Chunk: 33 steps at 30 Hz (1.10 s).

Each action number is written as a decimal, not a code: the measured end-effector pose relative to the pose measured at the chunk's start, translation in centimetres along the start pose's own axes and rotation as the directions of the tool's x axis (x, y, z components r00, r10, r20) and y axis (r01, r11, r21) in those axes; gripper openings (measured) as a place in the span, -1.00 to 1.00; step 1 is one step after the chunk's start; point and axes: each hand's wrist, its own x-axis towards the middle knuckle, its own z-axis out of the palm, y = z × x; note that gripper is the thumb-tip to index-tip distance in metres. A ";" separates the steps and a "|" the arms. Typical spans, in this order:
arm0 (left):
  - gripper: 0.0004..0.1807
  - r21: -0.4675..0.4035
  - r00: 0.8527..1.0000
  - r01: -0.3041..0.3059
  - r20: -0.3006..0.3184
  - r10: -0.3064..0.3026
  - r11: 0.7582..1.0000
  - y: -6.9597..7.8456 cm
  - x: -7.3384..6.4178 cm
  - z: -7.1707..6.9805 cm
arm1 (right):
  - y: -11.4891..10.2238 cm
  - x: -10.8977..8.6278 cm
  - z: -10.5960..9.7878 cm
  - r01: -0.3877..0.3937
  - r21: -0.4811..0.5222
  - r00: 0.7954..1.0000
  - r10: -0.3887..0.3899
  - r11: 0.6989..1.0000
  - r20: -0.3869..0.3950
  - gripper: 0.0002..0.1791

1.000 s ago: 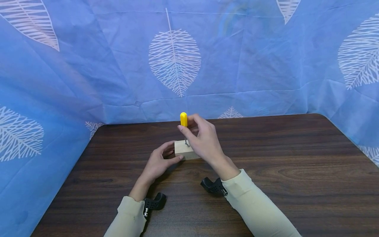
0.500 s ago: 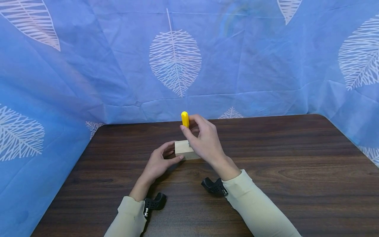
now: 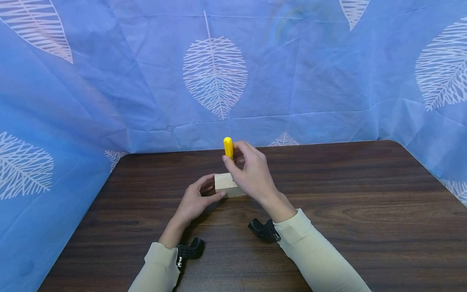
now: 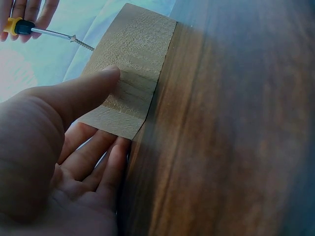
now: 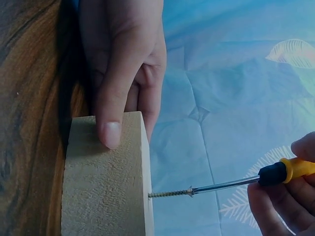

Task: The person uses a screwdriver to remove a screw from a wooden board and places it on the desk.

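A pale wooden block (image 3: pixel 223 183) lies on the table, and my left hand (image 3: pixel 194 201) grips its left end, thumb on the near side and fingers behind. My right hand (image 3: pixel 255 172) holds a screwdriver (image 3: pixel 228 147) with a yellow handle and black collar, upright over the block. In the right wrist view, a threaded screw (image 5: pixel 170 193) stands up from the block's top face, most of its length exposed. The tip of the metal shaft (image 5: pixel 226 186) meets the screw's head. From the head, my right hand hides most of the shaft and the block's right end.
The dark wood-grain table (image 3: pixel 346 194) extends on both sides of the hands. A blue cloth with white leaf prints (image 3: pixel 215 77) hangs behind it and along the sides. Black wrist-worn devices (image 3: pixel 191 248) sit at both cuffs, just above the tabletop.
The screwdriver has shifted slightly right and leans a little differently, so its shaft, visible a second ago, is now hidden by my right hand. My left hand and the block stay put.
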 end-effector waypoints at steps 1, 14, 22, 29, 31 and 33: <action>-0.25 -0.001 1.000 -0.001 0.000 0.001 1.000 0.0 0.0 0.0 | 0.0 0.0 0.0 -0.001 0.000 1.000 0.001 1.000 0.000 -0.75; -0.25 -0.003 1.000 0.004 -0.001 -0.004 1.000 0.1 0.0 0.0 | -0.1 0.1 0.0 -0.030 0.016 1.000 0.030 0.999 0.006 -0.62; -0.23 0.000 1.000 0.006 -0.001 -0.006 1.000 0.0 0.0 0.0 | 0.0 0.0 -0.1 -0.052 0.021 0.998 0.051 0.998 0.043 -0.67; -0.23 0.001 1.000 0.008 0.001 -0.008 1.000 0.0 0.0 0.0 | 0.1 0.0 0.0 -0.029 0.005 0.999 0.029 1.000 0.035 -0.72; -0.23 0.003 1.000 0.008 0.003 -0.008 1.000 -0.1 0.0 0.0 | 0.1 0.0 0.0 -0.028 0.013 0.999 0.028 1.000 0.030 -0.73; -0.24 0.005 1.000 0.006 0.006 -0.006 1.000 -0.1 0.0 0.0 | 0.2 -0.1 0.0 -0.028 0.017 0.999 0.028 0.999 0.026 -0.74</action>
